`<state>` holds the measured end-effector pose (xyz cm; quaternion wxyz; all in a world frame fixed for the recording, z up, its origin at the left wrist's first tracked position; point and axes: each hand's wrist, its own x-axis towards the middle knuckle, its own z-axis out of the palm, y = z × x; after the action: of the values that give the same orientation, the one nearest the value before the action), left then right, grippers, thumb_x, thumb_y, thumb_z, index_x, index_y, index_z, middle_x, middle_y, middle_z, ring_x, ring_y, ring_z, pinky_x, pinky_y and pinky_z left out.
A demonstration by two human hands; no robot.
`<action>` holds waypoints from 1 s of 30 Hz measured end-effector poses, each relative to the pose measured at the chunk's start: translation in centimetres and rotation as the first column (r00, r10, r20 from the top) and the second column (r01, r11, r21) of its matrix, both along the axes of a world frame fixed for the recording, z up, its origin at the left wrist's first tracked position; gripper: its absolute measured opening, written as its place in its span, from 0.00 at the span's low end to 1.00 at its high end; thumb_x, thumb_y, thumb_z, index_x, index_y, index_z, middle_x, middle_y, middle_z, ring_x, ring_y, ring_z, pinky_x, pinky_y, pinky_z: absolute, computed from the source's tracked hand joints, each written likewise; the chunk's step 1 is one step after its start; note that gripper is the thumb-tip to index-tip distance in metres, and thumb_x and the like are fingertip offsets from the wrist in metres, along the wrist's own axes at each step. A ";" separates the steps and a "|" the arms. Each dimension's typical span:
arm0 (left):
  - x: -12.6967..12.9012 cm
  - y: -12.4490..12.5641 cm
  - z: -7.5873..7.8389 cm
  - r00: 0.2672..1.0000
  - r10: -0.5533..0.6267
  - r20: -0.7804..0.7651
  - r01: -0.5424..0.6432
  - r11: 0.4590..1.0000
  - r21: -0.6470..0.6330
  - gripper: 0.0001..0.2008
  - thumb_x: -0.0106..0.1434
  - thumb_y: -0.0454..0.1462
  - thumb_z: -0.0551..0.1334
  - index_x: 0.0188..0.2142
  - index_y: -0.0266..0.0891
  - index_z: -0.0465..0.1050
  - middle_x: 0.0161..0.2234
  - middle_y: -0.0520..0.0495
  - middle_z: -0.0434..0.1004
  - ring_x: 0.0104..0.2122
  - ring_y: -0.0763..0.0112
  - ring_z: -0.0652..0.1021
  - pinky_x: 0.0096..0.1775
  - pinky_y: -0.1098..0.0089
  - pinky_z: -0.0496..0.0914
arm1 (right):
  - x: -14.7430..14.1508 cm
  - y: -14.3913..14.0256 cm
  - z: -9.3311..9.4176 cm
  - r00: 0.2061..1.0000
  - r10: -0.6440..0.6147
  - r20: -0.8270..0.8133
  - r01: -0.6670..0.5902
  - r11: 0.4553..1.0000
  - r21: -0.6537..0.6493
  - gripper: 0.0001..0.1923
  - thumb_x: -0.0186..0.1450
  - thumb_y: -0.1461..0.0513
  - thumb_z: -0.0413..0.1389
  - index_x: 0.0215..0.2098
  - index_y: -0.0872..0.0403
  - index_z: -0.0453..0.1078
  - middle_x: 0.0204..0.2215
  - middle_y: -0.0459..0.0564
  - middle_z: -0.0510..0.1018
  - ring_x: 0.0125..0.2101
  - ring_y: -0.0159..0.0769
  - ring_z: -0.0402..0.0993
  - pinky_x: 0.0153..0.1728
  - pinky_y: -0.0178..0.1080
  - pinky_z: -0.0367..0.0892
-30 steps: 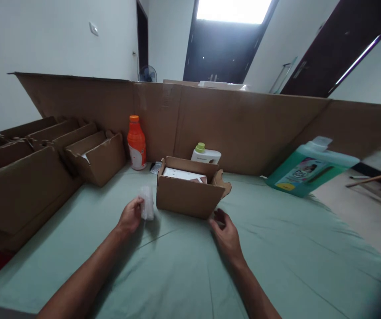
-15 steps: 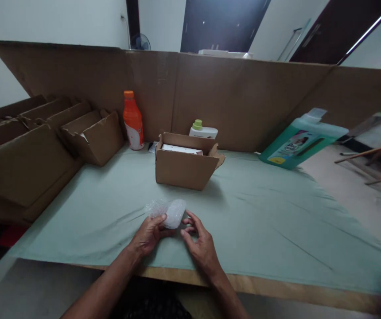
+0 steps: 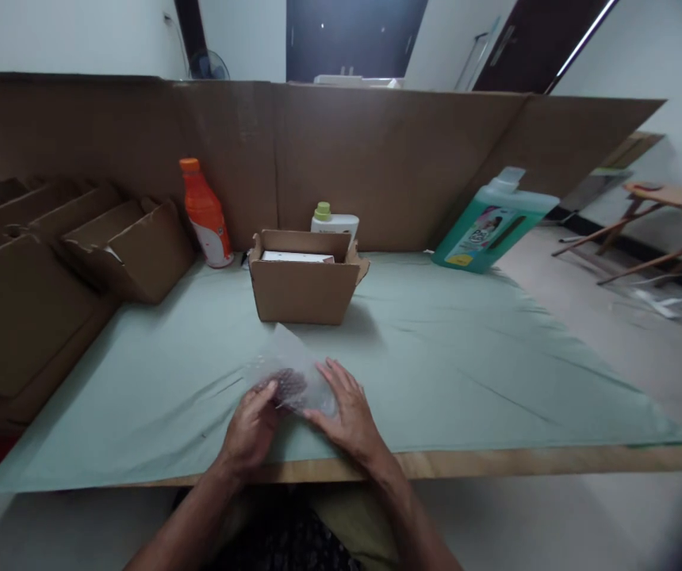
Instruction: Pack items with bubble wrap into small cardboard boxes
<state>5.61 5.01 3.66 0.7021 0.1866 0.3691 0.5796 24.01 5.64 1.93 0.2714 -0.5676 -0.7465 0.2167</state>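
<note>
Both my hands hold a clear bubble wrap sheet (image 3: 291,373) low over the green cloth (image 3: 448,357) near the table's front edge. My left hand (image 3: 251,424) grips its left side, where the wrap bunches around something dark. My right hand (image 3: 346,408) rests flat on the right part of the sheet, fingers spread. One corner of the wrap sticks up toward a small open cardboard box (image 3: 302,277) that stands just behind, with a white flat item inside.
An orange bottle (image 3: 204,212) and a white bottle with a green cap (image 3: 332,222) stand by the tall cardboard wall (image 3: 377,151). A green detergent jug (image 3: 489,222) leans at the right. Folded cardboard boxes (image 3: 49,270) pile at the left.
My hands drew the bubble wrap from beside the box back to the front edge. The roll has been opened out into a loose sheet, and my right hand has come onto it.
</note>
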 end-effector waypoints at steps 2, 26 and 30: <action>-1.5 0.1 -0.2 0.995 0.099 -0.020 -0.100 0.992 -0.082 0.11 0.58 0.39 0.70 0.39 0.37 0.82 0.42 0.44 0.84 0.44 0.59 0.81 0.45 0.62 0.76 | 1.7 0.1 -0.8 0.993 -0.029 0.117 0.029 1.000 0.003 0.26 0.59 0.57 0.64 0.57 0.49 0.73 0.65 0.58 0.67 0.67 0.56 0.57 0.61 0.59 0.59; -8.6 -0.6 -0.5 0.730 0.142 -0.668 -0.219 0.975 -0.032 0.20 0.40 0.44 0.76 0.30 0.35 0.79 0.27 0.49 0.78 0.25 0.70 0.73 0.28 0.72 0.70 | 5.7 0.8 -1.0 0.914 -0.307 -0.265 0.335 0.940 0.066 0.09 0.64 0.57 0.54 0.42 0.50 0.70 0.43 0.52 0.82 0.43 0.44 0.79 0.45 0.44 0.72; -8.7 1.1 0.0 0.515 0.204 -0.832 -0.142 0.978 0.151 0.14 0.47 0.44 0.71 0.32 0.40 0.79 0.27 0.49 0.77 0.28 0.66 0.74 0.33 0.70 0.68 | 5.7 2.8 0.5 0.897 -0.364 -0.252 0.406 0.904 0.137 0.27 0.63 0.57 0.55 0.61 0.51 0.63 0.47 0.56 0.80 0.47 0.47 0.77 0.47 0.46 0.71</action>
<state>-3.11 6.10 3.67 0.3691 0.4274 0.6597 0.4959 29.73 8.45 2.39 0.4418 -0.6490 -0.6010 0.1495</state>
